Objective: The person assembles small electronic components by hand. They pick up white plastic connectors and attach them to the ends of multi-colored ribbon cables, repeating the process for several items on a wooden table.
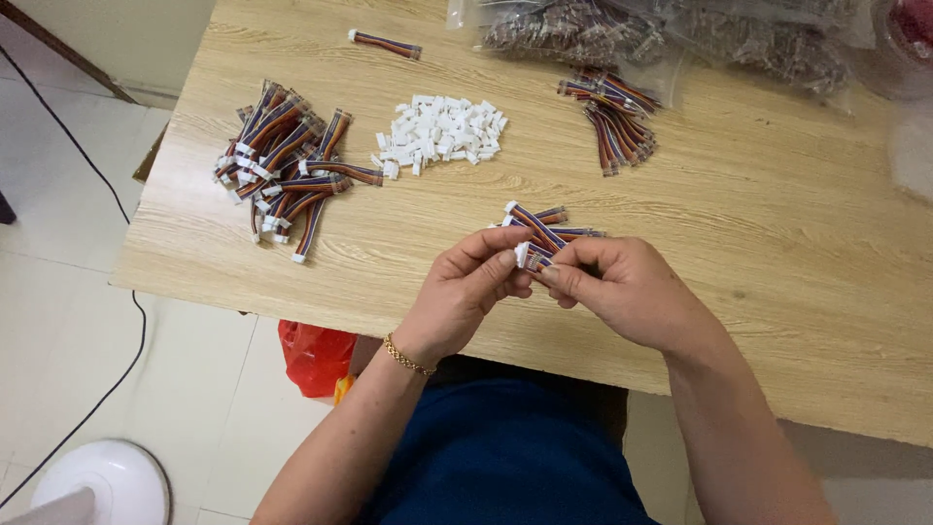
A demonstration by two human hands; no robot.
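Observation:
My left hand (pixel 465 292) and my right hand (pixel 622 284) meet over the wooden table (pixel 758 253). Between their fingertips they pinch a short multicoloured ribbon cable with a white connector (pixel 526 256) on its end. Just beyond my fingers lie a few more such cables (pixel 546 223) with white plugs. A gold bracelet (pixel 406 357) circles my left wrist.
A pile of finished cables (pixel 285 165) lies at the left. A heap of loose white connector housings (pixel 442 133) sits in the middle, and a bundle of bare cables (pixel 614 117) lies further right. Clear plastic bags (pixel 661 34) line the far edge. A red bag (pixel 313 355) is on the floor.

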